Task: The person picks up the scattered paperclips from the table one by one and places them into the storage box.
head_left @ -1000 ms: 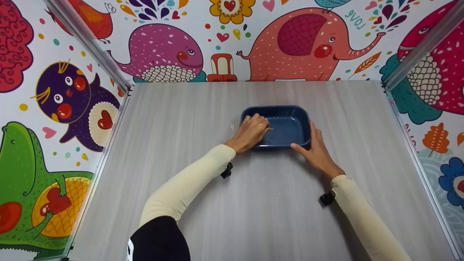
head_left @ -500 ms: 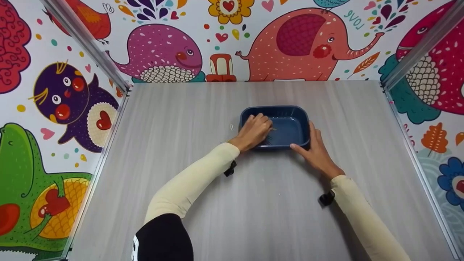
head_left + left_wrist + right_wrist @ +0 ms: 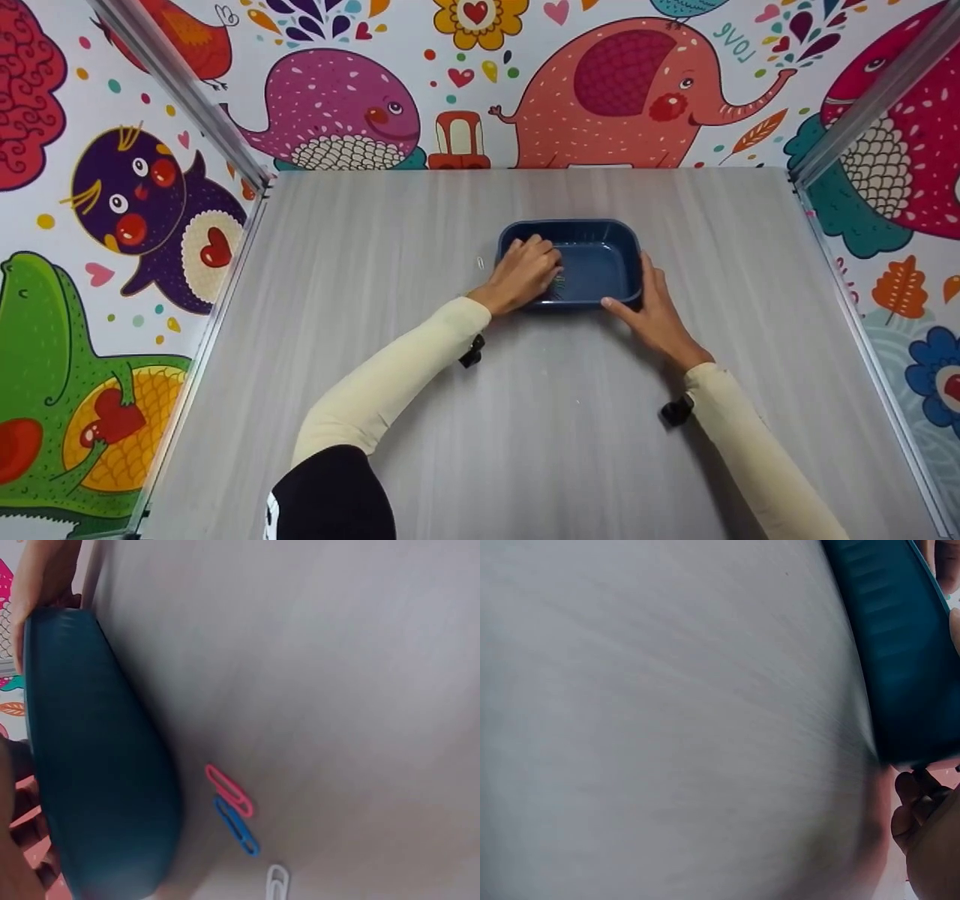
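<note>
A dark blue rectangular tray (image 3: 600, 274) stands on the table. My left hand (image 3: 525, 271) reaches into its left part with the fingers bent down; what lies at the fingertips is hidden. Small greenish, thin pieces (image 3: 559, 282) lie on the tray floor beside those fingers, too small to make out. My right hand (image 3: 656, 311) holds the near right corner of the tray, thumb on the front wall and fingers along the right side. Outside the tray, in the left wrist view, lie a pink paper clip (image 3: 229, 790), a blue paper clip (image 3: 237, 826) and a white paper clip (image 3: 277, 883).
The grey wood-grain table (image 3: 450, 450) extends around the tray. Walls printed with cartoon animals (image 3: 615, 97) rise at the back and both sides, with metal posts (image 3: 862, 105) at the corners. A black wrist camera (image 3: 676, 411) sits on the right sleeve.
The left hand shifts slightly right, then slightly back, inside the tray. A yellowish bit at its fingertips earlier no longer shows; greenish pieces now show beside the fingers. The right hand stays put.
</note>
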